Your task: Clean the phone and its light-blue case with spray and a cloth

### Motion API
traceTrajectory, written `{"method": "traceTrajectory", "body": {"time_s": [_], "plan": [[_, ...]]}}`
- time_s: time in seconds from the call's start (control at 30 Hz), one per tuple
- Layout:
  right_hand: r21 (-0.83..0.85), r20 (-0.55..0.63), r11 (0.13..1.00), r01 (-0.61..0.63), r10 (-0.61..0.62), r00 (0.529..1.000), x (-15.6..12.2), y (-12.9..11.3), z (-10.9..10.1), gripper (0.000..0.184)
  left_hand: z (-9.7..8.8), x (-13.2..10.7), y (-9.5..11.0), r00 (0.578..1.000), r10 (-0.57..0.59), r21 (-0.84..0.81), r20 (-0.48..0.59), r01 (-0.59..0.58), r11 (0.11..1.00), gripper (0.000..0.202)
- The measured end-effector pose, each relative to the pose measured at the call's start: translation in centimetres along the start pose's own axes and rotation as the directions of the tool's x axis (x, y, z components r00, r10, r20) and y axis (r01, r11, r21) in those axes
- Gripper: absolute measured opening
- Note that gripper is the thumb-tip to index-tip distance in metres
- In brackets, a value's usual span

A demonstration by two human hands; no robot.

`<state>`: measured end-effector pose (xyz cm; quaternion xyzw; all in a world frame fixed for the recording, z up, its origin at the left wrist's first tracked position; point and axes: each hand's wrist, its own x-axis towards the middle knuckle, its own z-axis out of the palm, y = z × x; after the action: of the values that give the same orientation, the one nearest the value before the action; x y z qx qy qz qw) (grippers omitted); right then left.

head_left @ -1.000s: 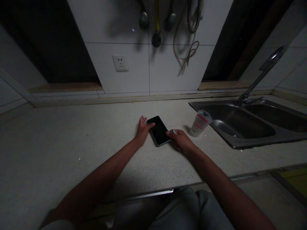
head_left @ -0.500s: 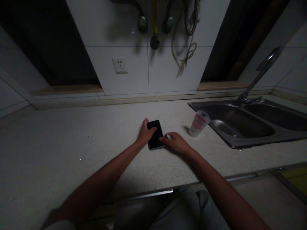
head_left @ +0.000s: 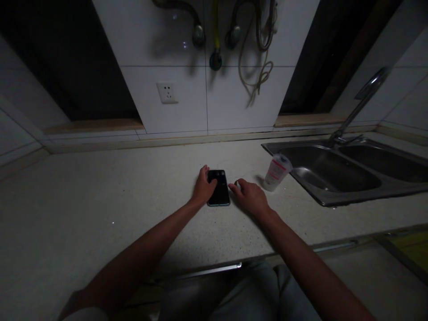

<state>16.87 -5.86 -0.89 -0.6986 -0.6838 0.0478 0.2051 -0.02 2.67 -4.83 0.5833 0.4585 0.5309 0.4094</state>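
A black phone (head_left: 221,195) lies flat on the pale speckled counter (head_left: 100,200), its screen dark and its long side pointing away from me. My left hand (head_left: 203,188) grips its top left corner, fingers laid over the screen and thumb at the far edge. My right hand (head_left: 250,196) rests on the counter just right of the phone, fingers curled, with a small white thing (head_left: 237,182) at its fingertips that I cannot make out. Both bare forearms reach in from below.
A clear plastic cup with a red label (head_left: 276,172) stands right of my right hand, beside a steel double sink (head_left: 321,198) with a tap (head_left: 359,107). On the tiled wall behind are a socket (head_left: 167,92), hoses and a hanging cord (head_left: 256,76). The room is dim.
The phone has turned from a slant to straight and slid slightly left under my left hand. My right hand followed, then drew back a little from the phone's edge.
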Motion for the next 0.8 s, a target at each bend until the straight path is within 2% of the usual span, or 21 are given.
{"method": "traceTrajectory", "body": {"time_s": [0.1,0.17,0.23,0.27,0.3,0.37,0.43,0.5,0.57,0.7,0.8], "plan": [[0.021,-0.194,0.999,0.025,-0.021,0.981,0.4,0.8,0.1,0.04,-0.4,0.2,0.6,0.995,0.021,-0.042,-0.093,-0.025,0.999,0.051],[0.017,-0.347,0.996,0.086,-0.075,0.935,0.7,1.2,0.0,0.04,-1.3,0.7,1.1,0.987,0.054,0.002,-0.154,-0.054,0.999,0.04],[0.043,-0.481,0.985,0.166,-0.125,0.868,0.8,1.5,-0.2,0.037,-2.7,1.3,1.6,0.991,0.039,0.13,-0.127,-0.022,0.991,0.027],[0.083,-0.522,0.972,0.219,-0.145,0.841,0.7,1.5,-0.4,0.033,-3.4,1.6,1.8,0.996,0.024,0.268,-0.091,0.001,0.964,0.022],[0.143,-0.535,0.951,0.275,-0.16,0.83,0.6,1.5,-0.4,0.03,-4.1,1.9,2.0,0.999,0.014,0.442,-0.044,0.007,0.897,0.022],[0.273,-0.444,0.886,0.375,-0.23,0.866,0.3,1.3,-0.3,0.031,-5.1,2.2,2.4,1.0,0.0,0.545,0.005,-0.003,0.838,0.019],[0.356,-0.218,0.832,0.425,-0.368,0.904,-0.1,0.9,0.0,0.038,-5.5,2.1,2.8,0.997,-0.006,0.614,0.075,-0.041,0.788,0.018],[0.372,0.008,0.823,0.43,-0.466,0.885,-0.4,0.4,0.3,0.04,-5.3,1.6,3.1,0.99,-0.009,0.672,0.14,-0.088,0.735,0.019],[0.381,0.135,0.839,0.387,-0.465,0.875,-0.6,0.0,0.5,0.038,-4.8,1.1,3.4,0.983,-0.014,0.72,0.184,-0.125,0.683,0.02],[0.468,0.175,0.845,0.26,-0.377,0.91,-0.5,-0.2,0.5,0.037,-4.4,0.5,3.7,0.974,-0.043,0.77,0.222,-0.148,0.621,0.023],[0.497,0.161,0.834,0.239,-0.36,0.919,-0.4,-0.1,0.6,0.038,-4.5,0.6,3.7,0.971,-0.057,0.785,0.233,-0.154,0.6,0.024]]}}
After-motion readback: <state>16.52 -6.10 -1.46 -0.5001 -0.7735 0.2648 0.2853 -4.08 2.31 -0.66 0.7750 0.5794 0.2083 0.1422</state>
